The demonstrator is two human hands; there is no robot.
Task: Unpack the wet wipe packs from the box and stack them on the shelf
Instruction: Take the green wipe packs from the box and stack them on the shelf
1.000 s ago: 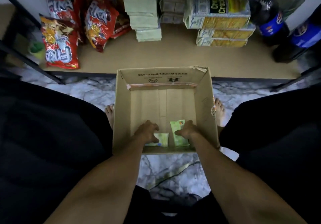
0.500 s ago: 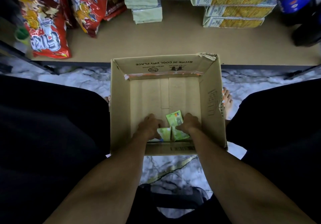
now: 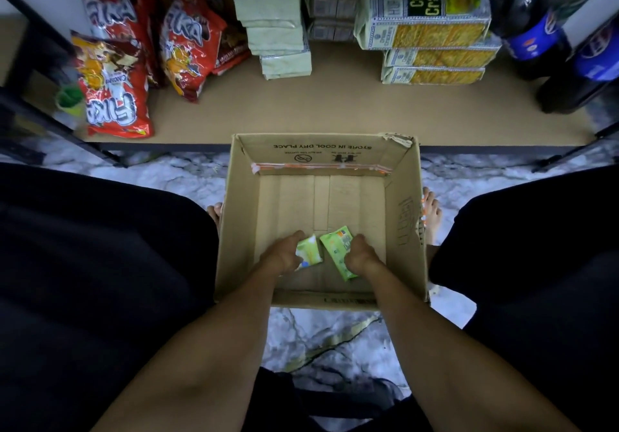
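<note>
Both packs have parted since half a second ago, when they touched mid-box. Beyond the box (image 3: 403, 217) lies the shelf (image 3: 335, 113), a pale stack of packets (image 3: 278, 29) near its back edge. Low by the box's near wall, the left grip (image 3: 284, 255) clasps the paler wet wipe pack (image 3: 311, 251) and the right grip (image 3: 361, 258) clasps the greener wet wipe pack (image 3: 336, 247), both tilted.

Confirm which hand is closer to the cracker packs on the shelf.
Right. The right hand is down in the box, below-left of the cracker packs; the left hand is further left again.
</note>
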